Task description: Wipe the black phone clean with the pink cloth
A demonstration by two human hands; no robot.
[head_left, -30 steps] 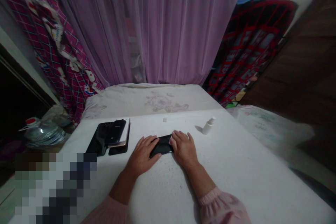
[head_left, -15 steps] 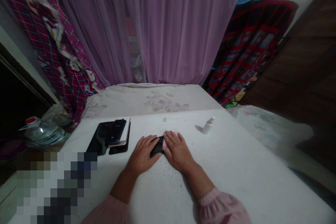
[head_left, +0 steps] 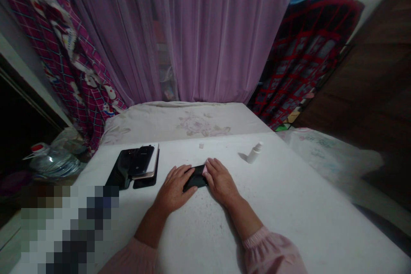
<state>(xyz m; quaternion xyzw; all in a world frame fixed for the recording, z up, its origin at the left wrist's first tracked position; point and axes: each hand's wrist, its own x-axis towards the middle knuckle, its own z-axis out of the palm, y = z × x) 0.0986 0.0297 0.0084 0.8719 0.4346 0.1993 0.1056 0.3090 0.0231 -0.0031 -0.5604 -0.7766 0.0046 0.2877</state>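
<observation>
A flat black phone [head_left: 196,177] lies on the white-covered table between my hands. My left hand [head_left: 173,188] grips its left end, thumb at the near edge and fingers along the far edge. Under the fingers of my right hand [head_left: 222,183] is a small pink cloth [head_left: 204,171], pressed on the right end of the phone. Most of the cloth is hidden by that hand. The phone's right edge is covered too.
Several phones and a larger black tablet-like device [head_left: 120,170] are piled at the left. A white spray bottle [head_left: 254,154] stands at the right. Beyond my hands lies a small pale square [head_left: 201,146]. A large water bottle [head_left: 53,160] is left of the table [head_left: 289,205].
My right hand has slid a little to the right with the pink cloth, baring more of the black phone. My left hand stays in place.
</observation>
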